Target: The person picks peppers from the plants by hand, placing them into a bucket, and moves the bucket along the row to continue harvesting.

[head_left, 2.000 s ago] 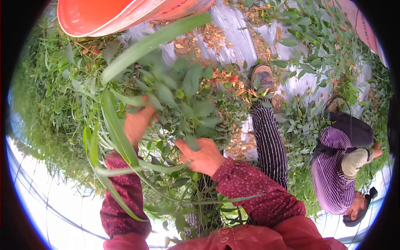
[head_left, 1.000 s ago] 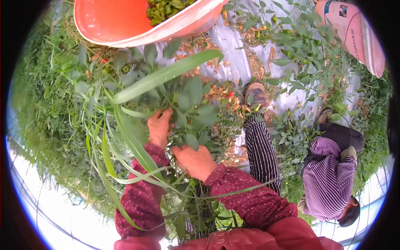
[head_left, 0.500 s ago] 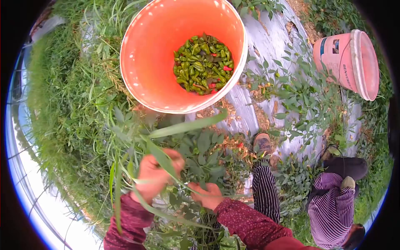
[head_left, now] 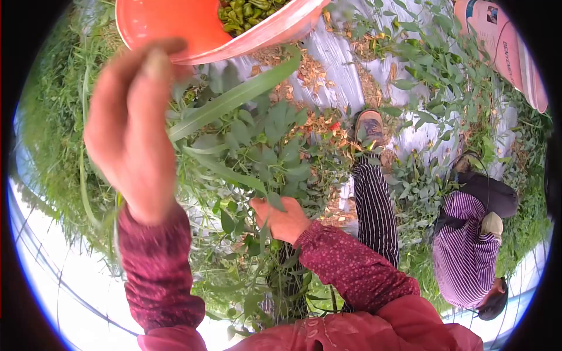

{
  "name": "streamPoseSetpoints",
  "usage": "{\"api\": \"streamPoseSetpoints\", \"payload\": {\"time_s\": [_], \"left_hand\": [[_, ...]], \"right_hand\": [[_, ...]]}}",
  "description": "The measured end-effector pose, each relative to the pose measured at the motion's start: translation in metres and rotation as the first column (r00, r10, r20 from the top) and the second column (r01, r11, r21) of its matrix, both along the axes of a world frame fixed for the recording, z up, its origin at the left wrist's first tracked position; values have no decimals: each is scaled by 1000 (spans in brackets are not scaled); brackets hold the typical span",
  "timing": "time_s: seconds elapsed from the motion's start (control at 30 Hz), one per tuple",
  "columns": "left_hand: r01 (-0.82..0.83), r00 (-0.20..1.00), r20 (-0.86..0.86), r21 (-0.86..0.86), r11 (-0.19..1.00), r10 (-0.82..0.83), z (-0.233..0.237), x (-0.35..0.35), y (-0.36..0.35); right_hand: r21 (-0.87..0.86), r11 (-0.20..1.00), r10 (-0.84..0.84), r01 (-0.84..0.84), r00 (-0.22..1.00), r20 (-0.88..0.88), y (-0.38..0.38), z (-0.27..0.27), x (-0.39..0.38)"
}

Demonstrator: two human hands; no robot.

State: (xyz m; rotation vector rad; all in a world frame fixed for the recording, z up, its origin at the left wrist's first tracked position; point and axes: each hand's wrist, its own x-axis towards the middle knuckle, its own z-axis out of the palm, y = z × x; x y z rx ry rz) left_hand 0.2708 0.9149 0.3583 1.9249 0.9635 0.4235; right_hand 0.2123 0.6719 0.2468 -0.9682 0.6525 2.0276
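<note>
My left hand point(head_left: 137, 131) is raised on the left, in front of the bucket's near rim. Its fingers are bent forward and smeared by motion, so whether they hold anything does not show. Lower down, my right hand point(head_left: 284, 221) is closed among the leaves of a pepper plant point(head_left: 275, 137); a leaf partly covers its fingertips. The orange bucket point(head_left: 170, 26), cut off by the top edge, holds several green peppers point(head_left: 243, 14). A long grass blade point(head_left: 237, 99) crosses between the bucket and my right hand.
A second, pink bucket point(head_left: 494, 41) lies tilted at the upper right. One person point(head_left: 468, 248) in a striped top is bent low on the right. Silvery plastic sheeting point(head_left: 333, 64) covers the ground between plants. My shoe point(head_left: 370, 126) stands on the row. Tall grass point(head_left: 52, 140) grows on the left.
My left hand has risen from beside my right hand toward the bucket. My right hand stays at the plant. The view has tilted down, so both buckets sit higher in it.
</note>
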Motion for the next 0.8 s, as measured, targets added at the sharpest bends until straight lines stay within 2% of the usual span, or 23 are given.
{"api": "streamPoseSetpoints", "payload": {"time_s": [0.03, 0.07, 0.1, 0.13, 0.17, 0.2, 0.23, 0.27, 0.3, 0.37, 0.4, 0.43, 0.47, 0.5, 0.53, 0.57, 0.6, 0.63, 0.67, 0.7, 0.73, 0.77, 0.8], "left_hand": [[92, 993, -55, -145, 985, -101, 7, -12, -13], [253, 945, -185, -113, 961, -270, 2, -12, -27], [409, 851, -315, -104, 907, -420, -7, -10, -42], [614, 712, -520, 137, 777, -472, -28, -16, -49], [789, 561, -712, 306, 533, -422, -48, -22, -54], [788, 565, -709, 312, 531, -421, -51, -27, -55], [843, 406, -867, 233, 484, -289, -50, -37, -56], [881, 214, -967, 129, 455, -140, -49, -50, -57], [883, 206, -967, 118, 455, -148, -49, -66, -54], [739, 180, -911, -124, 662, -371, -45, -98, -49], [740, 169, -914, -129, 661, -369, -44, -110, -56], [712, 117, -901, -218, 667, -419, -42, -125, -66], [679, 72, -880, -302, 669, -469, -39, -134, -74], [679, 70, -879, -304, 668, -471, -34, -136, -83], [669, -23, -861, -390, 633, -507, -31, -134, -95], [649, -115, -833, -476, 593, -542, -27, -135, -105], [649, -118, -829, -481, 589, -547, -26, -148, -115], [682, -31, -821, -434, 589, -570, -29, -166, -125], [709, 56, -805, -384, 591, -590, -29, -168, -127], [709, 52, -804, -388, 589, -592, -30, -169, -125], [481, 239, -701, -516, 709, -672, -31, -170, -120], [222, 439, -598, -650, 726, -670, -29, -159, -110], [222, 433, -598, -654, 723, -674, -29, -159, -110]], "right_hand": [[-5, 991, 132, -132, 989, 61, 4, 4, 3], [-15, 965, 262, -262, 957, 122, 6, 5, 4], [-16, 965, 262, -262, 958, 120, -3, -10, -13], [-27, 998, -52, 51, 996, -72, -22, -33, -41], [-95, 932, -364, 351, 899, -244, -33, -47, -56], [-90, 931, -364, 353, 900, -239, -21, -33, -37], [240, 946, 134, -216, 938, 319, 3, -4, 1], [155, 612, 346, -775, 439, 829, 13, 12, 21], [156, 615, 352, -773, 446, 823, 7, 8, 17], [74, 925, 201, -372, 646, 736, -5, -2, 5], [215, 926, 29, -309, 629, 777, -2, -7, 11], [219, 928, 25, -303, 636, 771, 2, -7, 13], [171, 831, 124, -529, 476, 871, 8, -2, 20], [80, 690, 183, -719, 281, 942, 13, 1, 27], [173, 630, 189, -757, 365, 912, 19, 1, 27], [170, 632, 194, -756, 367, 910, 20, 5, 27], [199, 590, 164, -782, 358, 919, 19, 11, 26], [227, 546, 133, -807, 350, 927, 19, 15, 26], [208, 464, 287, -861, 369, 884, 23, 17, 28], [210, 466, 289, -859, 372, 882, 20, 13, 24], [215, 456, 219, -864, 343, 913, 12, 5, 13], [221, 447, 150, -867, 316, 937, 6, -1, 2], [223, 451, 152, -864, 321, 935, -2, -6, -7]]}}
